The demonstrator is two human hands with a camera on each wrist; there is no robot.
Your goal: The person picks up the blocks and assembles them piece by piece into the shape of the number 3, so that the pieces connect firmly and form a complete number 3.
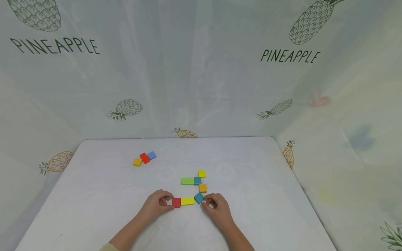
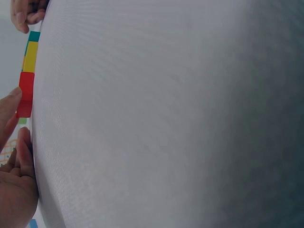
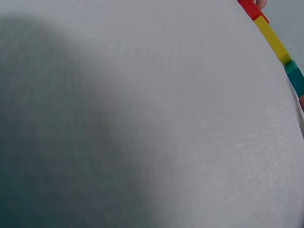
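At the near edge of a white table [image 1: 94,195], a person's left hand [image 1: 157,204] pinches a red block [image 1: 176,202] with curled fingers, the block touching a yellow block [image 1: 187,201]. The right hand [image 1: 216,206], fingers also curled, grips a tilted teal block [image 1: 199,198] at the yellow block's other end. 4 more blocks sit just behind, 3 farther left.

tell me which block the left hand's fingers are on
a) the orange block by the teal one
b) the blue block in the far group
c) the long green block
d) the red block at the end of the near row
d: in the head view the left hand pinches the red block, which sits at the left end of the near row beside the yellow block.
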